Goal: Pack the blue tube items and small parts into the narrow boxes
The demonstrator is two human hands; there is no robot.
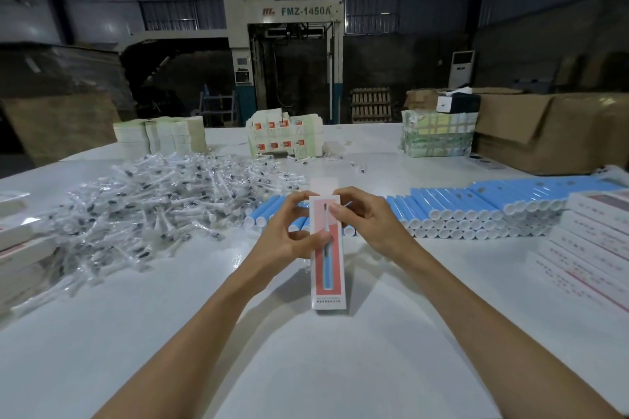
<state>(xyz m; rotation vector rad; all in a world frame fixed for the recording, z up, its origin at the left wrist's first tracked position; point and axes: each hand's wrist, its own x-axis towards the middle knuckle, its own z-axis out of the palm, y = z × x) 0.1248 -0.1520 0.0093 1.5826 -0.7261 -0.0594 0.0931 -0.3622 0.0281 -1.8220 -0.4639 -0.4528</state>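
Observation:
A narrow white box (328,269) with a pink panel and a printed blue toothbrush lies lengthwise at the table's middle, its far flap standing open. My left hand (289,235) grips the box's left side with thumb and curled fingers. My right hand (364,219) holds the right side near the top, fingertips on the box face. Behind the hands, rows of blue tubes (476,211) with white caps lie stacked. A big heap of small parts in clear bags (153,211) covers the left of the table.
Packed boxes are stacked at the right edge (592,248) and at the left edge (20,248). Flat carton stacks (160,136), (282,138) and a wrapped bundle (437,134) stand at the back. Brown cardboard boxes (544,129) sit at the far right.

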